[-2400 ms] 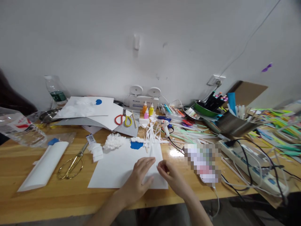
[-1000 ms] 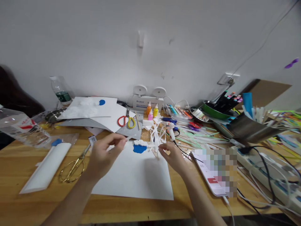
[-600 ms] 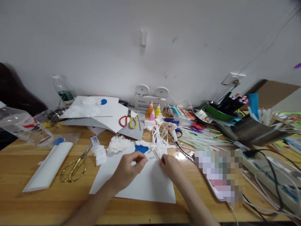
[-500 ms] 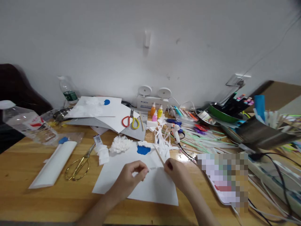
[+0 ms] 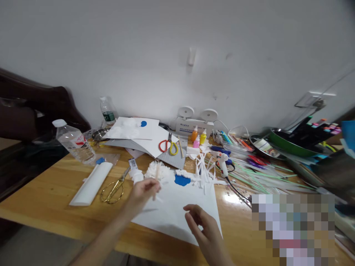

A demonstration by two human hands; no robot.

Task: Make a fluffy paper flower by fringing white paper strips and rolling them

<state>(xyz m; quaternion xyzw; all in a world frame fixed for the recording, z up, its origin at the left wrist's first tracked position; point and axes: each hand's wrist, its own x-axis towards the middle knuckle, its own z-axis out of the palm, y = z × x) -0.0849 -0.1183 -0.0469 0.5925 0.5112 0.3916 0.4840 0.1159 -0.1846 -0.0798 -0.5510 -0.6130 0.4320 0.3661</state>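
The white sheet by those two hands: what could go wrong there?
The left hand pinches a thin stick that overlaps the white clump in this view; a careless move might disturb it. Thin paper strips lie tangled across the far edge of the white sheet, so shifting it could drag them along. The glue gun sits beside those strips; if hot, which I cannot tell, it might burn a finger.

Wooden worktop (image 5: 50, 194), white sheet (image 5: 174, 216) flat on it. Clock centred on sheet: gold scissors (image 5: 114, 190) and flattened white roll (image 5: 93, 184) at 9, red-labelled bottle (image 5: 74, 143) at 10, grey board (image 5: 179, 161) under papers (image 5: 152, 140) at 11, black cord (image 5: 239, 193) between 2 and 3.
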